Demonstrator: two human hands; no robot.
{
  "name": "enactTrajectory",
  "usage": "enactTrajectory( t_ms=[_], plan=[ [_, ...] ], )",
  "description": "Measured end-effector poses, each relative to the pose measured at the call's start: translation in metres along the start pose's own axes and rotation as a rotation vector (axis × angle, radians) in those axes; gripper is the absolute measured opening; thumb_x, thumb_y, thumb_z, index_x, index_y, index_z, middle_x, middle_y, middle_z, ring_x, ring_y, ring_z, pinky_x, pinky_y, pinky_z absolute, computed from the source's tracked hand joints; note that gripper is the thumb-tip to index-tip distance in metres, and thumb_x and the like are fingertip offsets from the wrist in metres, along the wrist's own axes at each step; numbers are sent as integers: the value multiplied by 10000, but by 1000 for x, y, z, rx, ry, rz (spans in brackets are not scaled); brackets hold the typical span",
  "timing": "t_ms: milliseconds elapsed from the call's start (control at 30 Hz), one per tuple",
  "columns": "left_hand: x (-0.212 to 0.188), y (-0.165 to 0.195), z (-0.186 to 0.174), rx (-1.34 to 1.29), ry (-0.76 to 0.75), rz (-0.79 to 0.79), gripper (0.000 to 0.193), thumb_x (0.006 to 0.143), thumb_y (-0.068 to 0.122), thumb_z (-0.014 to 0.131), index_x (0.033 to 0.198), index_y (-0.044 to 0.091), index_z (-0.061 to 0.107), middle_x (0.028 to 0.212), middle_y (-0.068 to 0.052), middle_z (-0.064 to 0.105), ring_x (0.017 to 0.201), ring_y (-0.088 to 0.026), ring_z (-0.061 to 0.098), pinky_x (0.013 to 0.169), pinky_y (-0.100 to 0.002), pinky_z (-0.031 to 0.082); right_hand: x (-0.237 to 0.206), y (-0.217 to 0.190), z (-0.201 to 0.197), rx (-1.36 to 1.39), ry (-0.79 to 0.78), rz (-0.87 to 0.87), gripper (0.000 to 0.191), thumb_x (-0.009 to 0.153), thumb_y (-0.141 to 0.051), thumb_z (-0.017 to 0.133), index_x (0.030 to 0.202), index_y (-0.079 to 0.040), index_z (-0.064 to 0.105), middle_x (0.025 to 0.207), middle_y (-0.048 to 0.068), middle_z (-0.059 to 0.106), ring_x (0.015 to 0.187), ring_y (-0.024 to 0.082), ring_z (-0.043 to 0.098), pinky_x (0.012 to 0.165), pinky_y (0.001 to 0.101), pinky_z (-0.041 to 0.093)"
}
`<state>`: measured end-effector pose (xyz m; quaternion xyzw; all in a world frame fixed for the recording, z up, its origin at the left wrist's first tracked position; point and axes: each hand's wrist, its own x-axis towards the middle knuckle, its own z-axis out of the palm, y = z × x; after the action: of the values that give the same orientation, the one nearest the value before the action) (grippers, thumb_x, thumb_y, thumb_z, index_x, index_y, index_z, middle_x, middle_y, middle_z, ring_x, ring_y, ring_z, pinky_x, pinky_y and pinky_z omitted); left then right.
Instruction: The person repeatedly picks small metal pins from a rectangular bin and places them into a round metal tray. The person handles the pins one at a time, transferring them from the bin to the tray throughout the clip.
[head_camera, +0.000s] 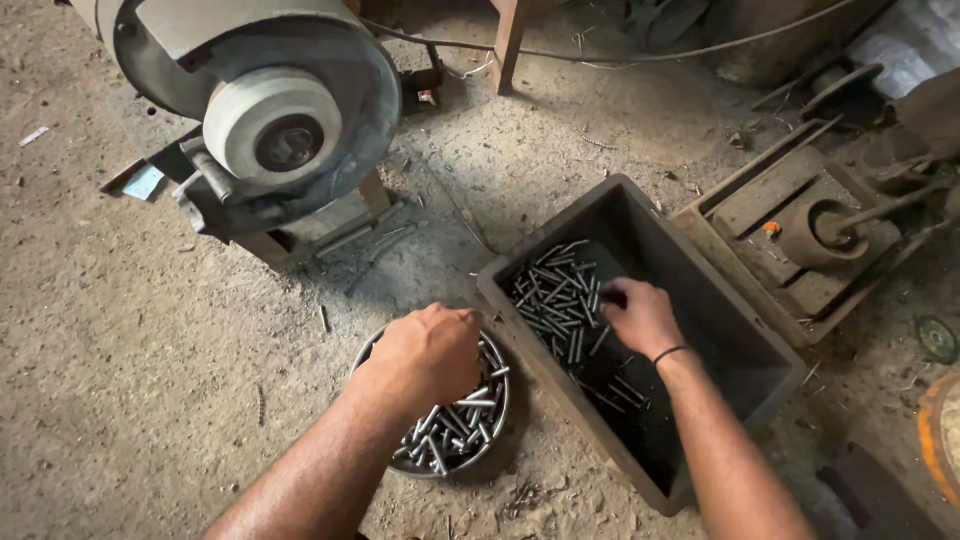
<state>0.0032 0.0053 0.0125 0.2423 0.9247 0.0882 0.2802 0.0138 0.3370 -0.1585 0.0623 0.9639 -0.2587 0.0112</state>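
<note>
- The left hand (430, 352) is curled into a loose fist over a round metal bowl (497, 420).
- The bowl is full of short metal pins (455, 425), and the hand rests on top of them. I cannot tell if it holds any.
- The right hand (640, 315) is just beside the left one, inside a dark box (700, 300) on the ground.
- Its fingers (612, 296) are bent down and touch a pile of grey pins (555, 295) in the box. What they pinch is hidden.
- A black band (670, 352) sits on the right wrist.
- Far above the left hand stands a big machine with a round stone wheel (272, 122).
- Past the right hand lie rusty metal parts (810, 230) on the dirt floor (120, 330).
</note>
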Motion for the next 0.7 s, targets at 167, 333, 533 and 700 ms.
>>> enactTrajectory(
  t_ms=[167,333,533,700],
  plan=[
    [1,-6,2,-9,48,51,264,856,138,556,1076,43,669,1100,-196,720,1122,-369,664,943,-479,554,4,38,54,21,-33,137,463,693,-245,851,1080,-40,704,1001,193,747,968,381,722,861,470,576],
    [3,-7,0,-17,-36,-18,260,859,136,554,1075,44,666,1105,-195,722,1106,-357,689,925,-472,575,7,43,88,-78,241,-59,524,725,-101,728,1233,6,652,1071,271,696,1015,475,646,886,535,538],
    [2,-13,-4,-29,-25,-10,282,840,150,585,1091,49,664,1090,-200,723,1082,-361,691,919,-470,571,21,61,68,-215,-25,271,324,842,-245,738,1130,-97,738,1126,204,746,1075,403,700,997,476,555],
    [7,-16,-4,-56,-91,-63,302,856,128,569,1143,62,634,1083,-211,714,1061,-376,699,897,-474,583,35,74,64,-53,177,358,458,795,-216,743,1240,-113,725,1176,215,734,1121,416,680,990,488,540]
  ],
)
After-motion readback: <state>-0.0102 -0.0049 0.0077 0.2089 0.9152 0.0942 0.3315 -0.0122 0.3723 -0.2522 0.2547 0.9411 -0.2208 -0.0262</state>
